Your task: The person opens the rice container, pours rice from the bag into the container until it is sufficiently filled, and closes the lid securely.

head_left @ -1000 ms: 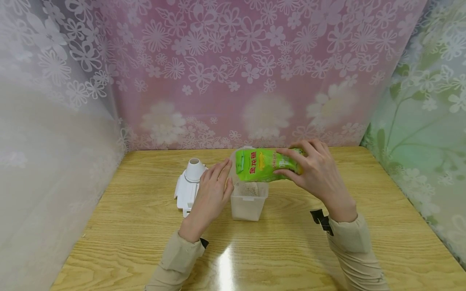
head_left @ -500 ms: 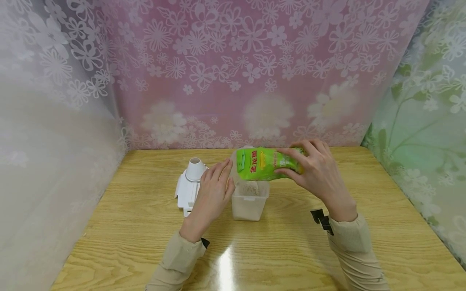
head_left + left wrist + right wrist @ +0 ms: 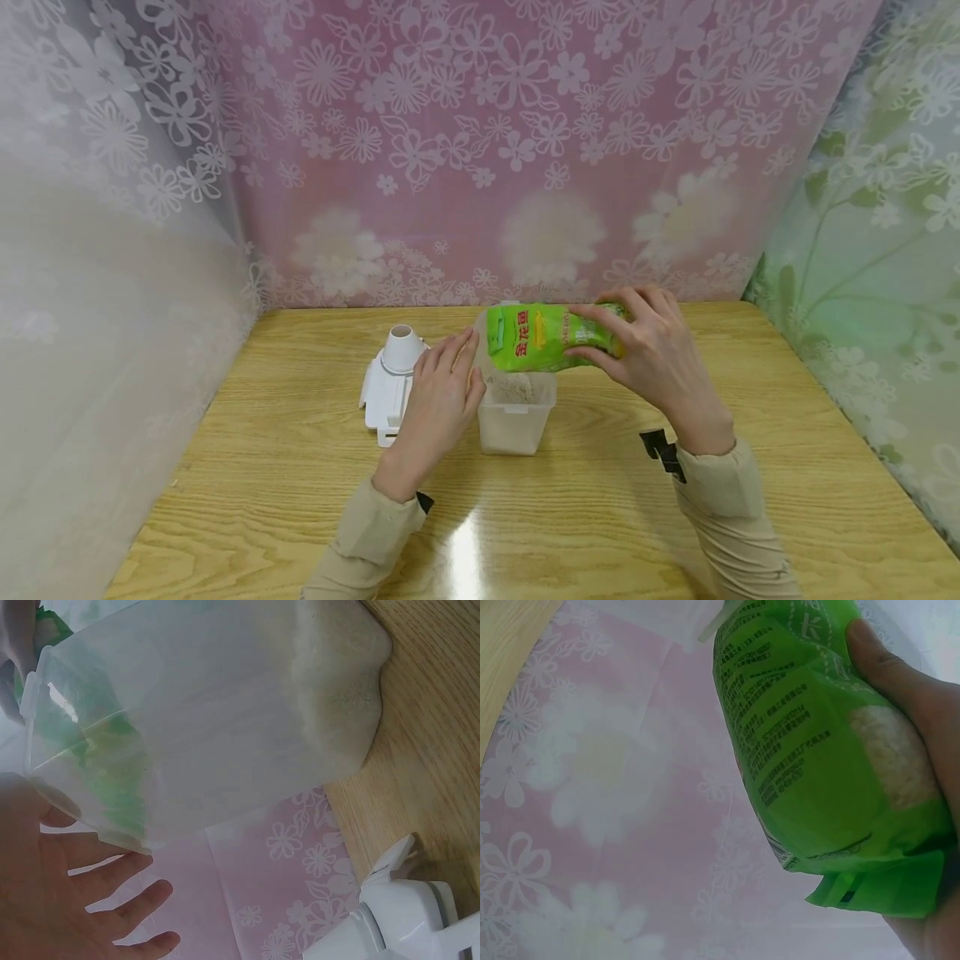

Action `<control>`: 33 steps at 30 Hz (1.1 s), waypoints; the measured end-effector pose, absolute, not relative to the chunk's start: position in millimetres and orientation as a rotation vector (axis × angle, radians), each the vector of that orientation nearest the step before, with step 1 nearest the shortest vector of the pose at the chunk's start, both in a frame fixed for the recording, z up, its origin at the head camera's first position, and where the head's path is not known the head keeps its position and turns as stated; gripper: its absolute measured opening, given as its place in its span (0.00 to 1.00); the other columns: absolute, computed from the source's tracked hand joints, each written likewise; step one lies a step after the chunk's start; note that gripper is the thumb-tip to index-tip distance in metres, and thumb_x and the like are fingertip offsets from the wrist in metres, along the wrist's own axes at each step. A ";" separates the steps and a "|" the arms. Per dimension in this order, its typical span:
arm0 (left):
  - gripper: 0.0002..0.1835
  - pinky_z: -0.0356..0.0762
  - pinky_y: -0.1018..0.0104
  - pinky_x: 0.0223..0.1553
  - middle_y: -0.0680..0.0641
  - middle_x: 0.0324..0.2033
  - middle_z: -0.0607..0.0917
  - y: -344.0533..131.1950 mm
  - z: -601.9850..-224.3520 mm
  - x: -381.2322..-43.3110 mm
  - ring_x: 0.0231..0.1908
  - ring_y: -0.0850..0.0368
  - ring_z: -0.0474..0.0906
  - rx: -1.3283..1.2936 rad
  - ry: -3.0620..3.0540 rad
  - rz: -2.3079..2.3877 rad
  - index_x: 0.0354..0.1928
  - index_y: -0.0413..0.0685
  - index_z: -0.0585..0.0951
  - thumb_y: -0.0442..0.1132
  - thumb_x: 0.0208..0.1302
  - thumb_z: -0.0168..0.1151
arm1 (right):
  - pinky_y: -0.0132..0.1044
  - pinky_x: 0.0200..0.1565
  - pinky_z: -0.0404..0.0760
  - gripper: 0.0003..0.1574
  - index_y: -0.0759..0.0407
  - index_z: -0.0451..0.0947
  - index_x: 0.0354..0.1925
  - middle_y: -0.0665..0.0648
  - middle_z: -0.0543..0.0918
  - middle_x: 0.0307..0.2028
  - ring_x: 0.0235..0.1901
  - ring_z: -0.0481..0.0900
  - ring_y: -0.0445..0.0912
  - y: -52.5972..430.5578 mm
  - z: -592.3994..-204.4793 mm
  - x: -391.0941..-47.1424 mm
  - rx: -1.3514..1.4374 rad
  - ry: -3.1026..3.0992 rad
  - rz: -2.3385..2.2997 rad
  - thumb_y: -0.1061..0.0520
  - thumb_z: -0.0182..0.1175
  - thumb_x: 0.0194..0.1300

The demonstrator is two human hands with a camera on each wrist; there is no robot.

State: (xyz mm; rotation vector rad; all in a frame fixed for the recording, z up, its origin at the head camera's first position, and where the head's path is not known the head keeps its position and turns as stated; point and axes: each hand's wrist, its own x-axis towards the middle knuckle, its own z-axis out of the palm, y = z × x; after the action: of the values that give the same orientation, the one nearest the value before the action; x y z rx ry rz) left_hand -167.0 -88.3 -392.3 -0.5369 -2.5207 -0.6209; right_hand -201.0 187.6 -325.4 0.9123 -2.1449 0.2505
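Note:
My right hand (image 3: 652, 354) grips a green rice bag (image 3: 532, 337) lying on its side over a tall translucent container (image 3: 513, 425). Pale grains show through the bag's clear window (image 3: 896, 754) in the right wrist view. The container stands on the table with whitish rice (image 3: 337, 697) in its lower part, seen through the wall in the left wrist view. Against the container's upper left edge rests my left hand (image 3: 435, 400), its fingers spread and mostly straight, the thumb at the rim. The bag covers much of the container's mouth and hides its own opening.
Left of the container, partly behind my left hand, lies a white plastic part (image 3: 385, 392) with a cone-shaped spout (image 3: 402, 348). The wooden table (image 3: 300, 483) backs onto a pink flowered curtain (image 3: 450, 208); a green-white curtain (image 3: 870, 275) hangs to the right.
The container and my left hand have shifted very slightly to the right. The bag keeps nearly the same tilt in my right hand, its printed face turned a little.

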 end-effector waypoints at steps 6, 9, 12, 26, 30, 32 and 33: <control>0.25 0.64 0.37 0.67 0.40 0.68 0.74 -88.5 -392.2 -167.2 0.66 0.37 0.70 -0.535 -2.532 -0.637 0.70 0.36 0.72 0.36 0.74 0.52 | 0.59 0.47 0.74 0.38 0.49 0.84 0.56 0.61 0.81 0.44 0.41 0.73 0.61 187.3 -324.1 -199.4 0.928 -2.146 0.238 0.25 0.51 0.67; 0.25 0.64 0.37 0.67 0.40 0.69 0.74 -88.4 -392.7 -167.5 0.66 0.37 0.70 -0.536 -2.532 -0.639 0.70 0.36 0.72 0.37 0.75 0.52 | 0.59 0.46 0.75 0.38 0.49 0.84 0.55 0.61 0.82 0.44 0.41 0.73 0.61 186.6 -323.6 -198.3 0.934 -2.139 0.241 0.25 0.51 0.67; 0.25 0.64 0.37 0.67 0.40 0.68 0.74 -88.4 -393.3 -167.7 0.66 0.37 0.70 -0.540 -2.526 -0.643 0.70 0.36 0.72 0.37 0.75 0.52 | 0.58 0.45 0.75 0.39 0.49 0.84 0.55 0.61 0.82 0.43 0.40 0.72 0.60 186.2 -323.3 -197.0 0.934 -2.135 0.245 0.25 0.49 0.68; 0.25 0.64 0.38 0.68 0.40 0.69 0.73 -88.5 -391.4 -165.3 0.65 0.37 0.70 -0.540 -2.537 -0.644 0.70 0.37 0.72 0.38 0.76 0.50 | 0.57 0.43 0.75 0.38 0.49 0.84 0.57 0.61 0.82 0.43 0.39 0.73 0.60 185.8 -320.4 -193.7 0.940 -2.149 0.222 0.26 0.51 0.67; 0.25 0.64 0.38 0.68 0.40 0.69 0.73 -88.5 -392.2 -166.4 0.65 0.37 0.70 -0.541 -2.532 -0.641 0.70 0.36 0.72 0.38 0.76 0.50 | 0.57 0.41 0.75 0.37 0.49 0.84 0.56 0.62 0.82 0.42 0.39 0.74 0.61 184.8 -320.0 -193.1 0.946 -2.118 0.232 0.26 0.51 0.68; 0.25 0.65 0.38 0.67 0.40 0.68 0.74 -88.4 -392.7 -166.8 0.65 0.37 0.70 -0.543 -2.529 -0.638 0.70 0.36 0.72 0.38 0.75 0.50 | 0.57 0.41 0.75 0.37 0.49 0.84 0.56 0.62 0.82 0.42 0.38 0.73 0.61 184.6 -319.7 -192.4 0.948 -2.109 0.230 0.26 0.51 0.68; 0.25 0.65 0.38 0.67 0.40 0.68 0.74 -88.4 -392.8 -166.9 0.65 0.37 0.70 -0.543 -2.528 -0.637 0.70 0.36 0.72 0.38 0.75 0.50 | 0.58 0.41 0.74 0.37 0.50 0.84 0.56 0.63 0.82 0.42 0.38 0.73 0.61 184.6 -319.6 -192.2 0.947 -2.108 0.230 0.26 0.51 0.68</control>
State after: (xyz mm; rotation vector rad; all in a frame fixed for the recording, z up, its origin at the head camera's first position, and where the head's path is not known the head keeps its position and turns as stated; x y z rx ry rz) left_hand -166.9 -88.4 -392.8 -0.5435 -2.5278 -0.6369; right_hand -192.2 184.6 -319.6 0.9469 -2.1085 0.2298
